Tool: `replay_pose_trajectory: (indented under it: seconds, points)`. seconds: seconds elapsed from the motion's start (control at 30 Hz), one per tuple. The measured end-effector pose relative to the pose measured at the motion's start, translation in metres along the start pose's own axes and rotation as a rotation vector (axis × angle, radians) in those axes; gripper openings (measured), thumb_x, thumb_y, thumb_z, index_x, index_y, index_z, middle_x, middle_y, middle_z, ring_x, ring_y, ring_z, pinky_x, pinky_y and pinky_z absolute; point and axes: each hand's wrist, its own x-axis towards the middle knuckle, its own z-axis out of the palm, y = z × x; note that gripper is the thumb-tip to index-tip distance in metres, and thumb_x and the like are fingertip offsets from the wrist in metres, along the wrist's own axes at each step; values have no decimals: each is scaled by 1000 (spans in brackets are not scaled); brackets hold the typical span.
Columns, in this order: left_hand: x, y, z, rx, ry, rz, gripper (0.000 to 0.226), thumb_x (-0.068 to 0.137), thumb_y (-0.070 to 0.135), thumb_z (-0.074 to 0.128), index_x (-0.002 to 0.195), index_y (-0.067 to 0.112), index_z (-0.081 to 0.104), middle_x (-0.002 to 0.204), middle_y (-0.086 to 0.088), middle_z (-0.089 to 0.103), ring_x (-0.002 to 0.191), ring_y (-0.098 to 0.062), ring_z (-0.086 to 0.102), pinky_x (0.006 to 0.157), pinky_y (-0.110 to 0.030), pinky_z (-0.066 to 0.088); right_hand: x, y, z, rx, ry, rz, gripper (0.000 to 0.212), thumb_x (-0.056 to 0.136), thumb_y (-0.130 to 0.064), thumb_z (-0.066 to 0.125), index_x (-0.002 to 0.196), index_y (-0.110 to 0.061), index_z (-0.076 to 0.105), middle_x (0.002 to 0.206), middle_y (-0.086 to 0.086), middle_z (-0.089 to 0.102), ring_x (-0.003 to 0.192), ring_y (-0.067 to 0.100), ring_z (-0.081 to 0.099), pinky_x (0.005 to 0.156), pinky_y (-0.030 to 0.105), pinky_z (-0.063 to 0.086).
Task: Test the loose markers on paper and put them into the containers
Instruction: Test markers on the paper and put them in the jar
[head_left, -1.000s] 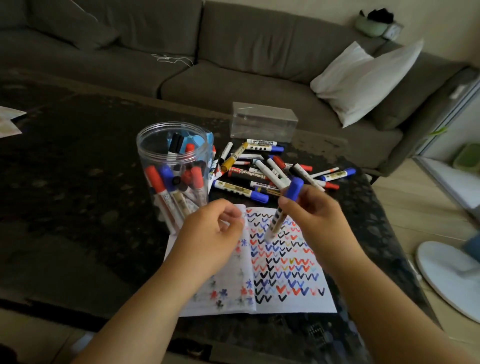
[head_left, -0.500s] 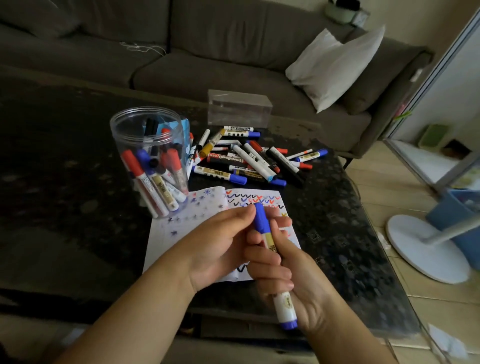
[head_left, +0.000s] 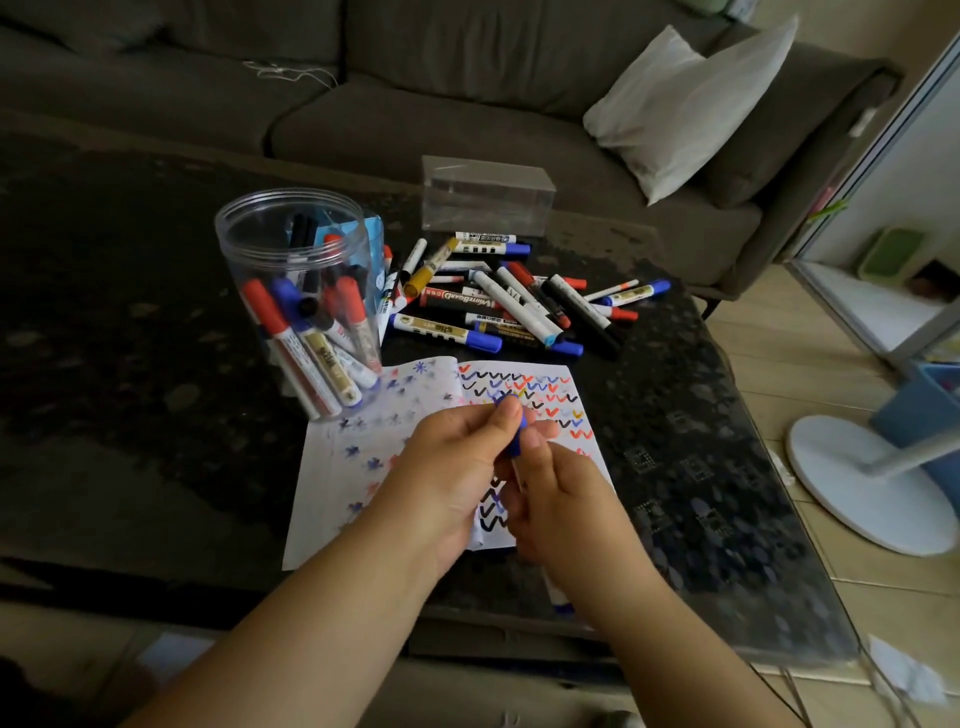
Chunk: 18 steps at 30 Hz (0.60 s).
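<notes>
Both hands (head_left: 519, 483) gripping blue marker (head_left: 519, 431) above paper (head_left: 332, 467)

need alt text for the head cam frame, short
Both hands hold a blue-capped marker over scribbled paper: left hand pinches its cap, right hand grips the barrel. Behind stand a clear jar of markers and a loose pile.

Beyond your hands you had a dark, mottled bench (head_left: 130, 364) with a glossy top. Behind it ran a grey-brown sofa (head_left: 415, 119), a pale cushion (head_left: 691, 104) propped in its right corner and a thin white cable (head_left: 291, 73) lying on its seat. To the right of your hands lay a light tiled floor (head_left: 769, 364), where a round white stand base (head_left: 872, 483) stood. The light was dim.
</notes>
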Motion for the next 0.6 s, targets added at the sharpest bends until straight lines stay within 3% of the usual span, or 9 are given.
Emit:
replay_pose_trajectory:
  seconds: [0.07, 0.13, 0.2, 0.3, 0.37, 0.43, 0.47, 0.6]
  points:
    - [0, -5, 3, 40, 47, 8, 31, 93, 25, 53, 72, 14, 73, 84, -2, 75, 96, -19, 67, 100, -38, 44, 3, 8, 0, -190, 40, -122, 40, 96, -45, 28, 85, -22, 59, 63, -13, 51, 53, 1, 46, 55, 13, 34]
    - [1, -6, 3, 74, 67, 5, 32, 92, 27, 54, 71, 16, 75, 86, -1, 75, 97, -18, 67, 100, -38, 45, 3, 7, -1, -189, 42, -87, 34, 99, -39, 30, 84, -23, 56, 65, -13, 49, 52, 0, 47, 54, 12, 34]
    - [2, -2, 1, 32, 5, -38, 26, 91, 28, 53, 82, 10, 70, 89, -4, 75, 95, -17, 67, 95, -36, 48, 1, -2, -8, 138, -74, 94, 39, 101, -37, 31, 75, -17, 52, 58, -7, 46, 39, 4, 37, 41, 15, 30]
    - [-1, 7, -2, -141, -228, -130, 34, 93, 28, 45, 82, -3, 51, 97, -11, 73, 97, -18, 66, 80, -31, 55, -2, -15, -22, 813, -356, 345, 45, 98, -41, 31, 76, -8, 52, 50, 0, 37, 34, 3, 26, 29, 13, 20]
    - [-8, 11, 0, -138, -279, -125, 26, 95, 25, 41, 86, 2, 47, 93, -11, 73, 89, -19, 68, 66, -28, 56, -3, -18, -25, 954, -439, 355, 42, 95, -42, 34, 78, -7, 51, 52, -1, 36, 34, 2, 27, 28, 12, 22]
    - [-11, 12, 2, -75, -204, -106, 31, 96, 24, 40, 75, 1, 45, 72, -5, 73, 67, -15, 67, 57, -23, 54, -5, -19, -23, 889, -430, 318, 38, 97, -39, 34, 82, -8, 51, 53, -2, 37, 38, 2, 26, 32, 12, 23]
    - [-11, 11, 2, -47, -160, -91, 30, 97, 23, 40, 79, 2, 52, 70, -3, 72, 66, -14, 67, 60, -23, 54, -5, -18, -21, 797, -394, 287, 37, 99, -36, 32, 82, -8, 50, 53, -3, 37, 40, 2, 25, 34, 12, 21]
    - [-9, 4, 7, -10, -79, -118, 28, 98, 22, 41, 91, 9, 64, 92, -4, 74, 96, -18, 68, 89, -33, 49, -5, -9, -12, 418, -240, 166, 39, 102, -34, 32, 71, -15, 45, 49, -7, 32, 40, 5, 26, 39, 19, 22]
